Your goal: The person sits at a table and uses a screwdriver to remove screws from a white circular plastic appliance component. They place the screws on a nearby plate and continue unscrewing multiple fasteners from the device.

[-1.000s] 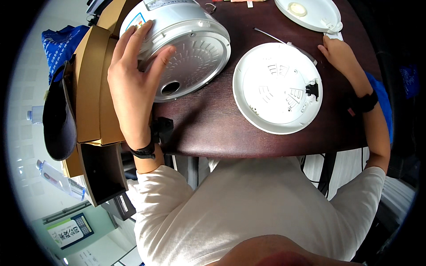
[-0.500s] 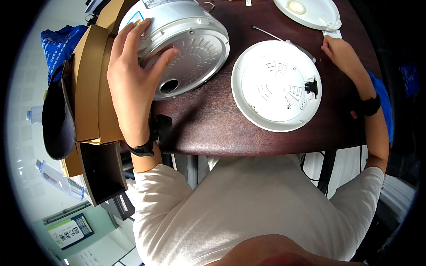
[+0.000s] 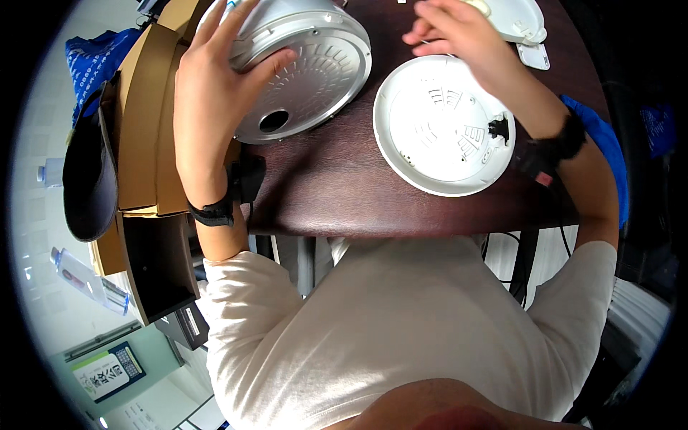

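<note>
My left hand holds a white rice cooker body tipped on its side, its fingers on the outer wall and thumb over the edge of the metal underside. A dark oval hole shows in that underside. My right hand is over the far edge of a round white base cover, fingers bent and apart, slightly blurred. A thin screwdriver shaft shows by its fingers; its handle is hidden. The base cover lies on the brown table, showing vent slots and a black fitting.
At the far right lie a white lid and a small white rectangular piece. Cardboard boxes and a dark cap stand left of the table. Blue cloth is beside my right arm.
My right hand has moved left from the small white piece by the lid to above the screwdriver. My left hand stays on the rice cooker. The view has shifted slightly.
</note>
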Tool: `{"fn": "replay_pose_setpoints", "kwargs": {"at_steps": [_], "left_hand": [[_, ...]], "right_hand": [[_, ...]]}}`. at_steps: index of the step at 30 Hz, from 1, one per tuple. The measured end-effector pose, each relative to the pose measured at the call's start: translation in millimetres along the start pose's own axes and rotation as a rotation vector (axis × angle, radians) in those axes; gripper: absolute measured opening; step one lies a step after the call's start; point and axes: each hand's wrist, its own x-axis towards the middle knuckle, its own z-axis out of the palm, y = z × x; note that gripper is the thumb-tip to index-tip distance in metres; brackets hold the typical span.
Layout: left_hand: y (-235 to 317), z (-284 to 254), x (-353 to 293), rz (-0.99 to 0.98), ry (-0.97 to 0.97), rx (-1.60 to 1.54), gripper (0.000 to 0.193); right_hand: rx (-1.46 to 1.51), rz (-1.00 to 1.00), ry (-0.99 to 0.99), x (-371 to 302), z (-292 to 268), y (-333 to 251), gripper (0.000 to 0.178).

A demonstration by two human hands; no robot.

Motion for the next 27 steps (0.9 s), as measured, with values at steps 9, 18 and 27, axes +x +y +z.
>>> {"fn": "replay_pose_setpoints", "kwargs": {"at_steps": [9,18,27], "left_hand": [[-13.3,4.8,-14.8,-0.113,0.094,-0.117,0.059],[-12.5,16.3,-18.7,-0.237,0.256,-0.246,0.058],[-18.0,67.1,-13.9,-0.223,0.417,-0.307,0.054]], "right_hand": [[0.352,0.358,0.18,20.3,83.0,-15.8,0.034],[0.282,0.274,0.19,36.9,72.8,-43.2,0.034],[0.068,-0.033,0.215,83.3,30.5,-31.4,0.029]]}}
